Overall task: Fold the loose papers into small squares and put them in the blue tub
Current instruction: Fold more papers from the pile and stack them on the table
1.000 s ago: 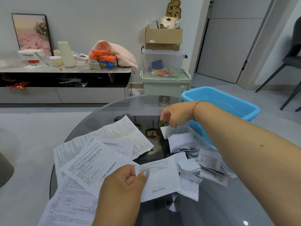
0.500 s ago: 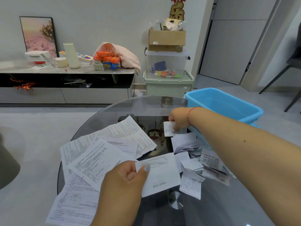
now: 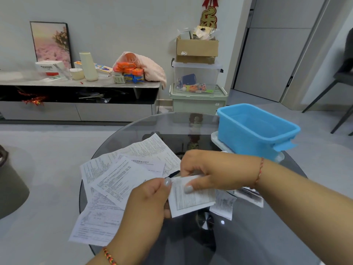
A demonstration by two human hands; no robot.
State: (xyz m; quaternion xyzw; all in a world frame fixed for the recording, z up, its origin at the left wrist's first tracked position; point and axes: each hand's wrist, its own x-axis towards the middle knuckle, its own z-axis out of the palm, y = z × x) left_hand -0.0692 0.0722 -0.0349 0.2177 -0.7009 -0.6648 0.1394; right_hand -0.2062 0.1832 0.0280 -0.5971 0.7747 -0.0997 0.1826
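both hands, left [image 3: 150, 199] and right [image 3: 212, 171], thumbs and fingers pinched on one printed paper [image 3: 193, 197] above the glass table [image 3: 248, 236]

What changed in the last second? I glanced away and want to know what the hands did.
The right hand drew back from near the blue tub toward the left hand and took hold of the paper that the left hand grips; both now pinch it. The loose sheets and the tub stayed put.
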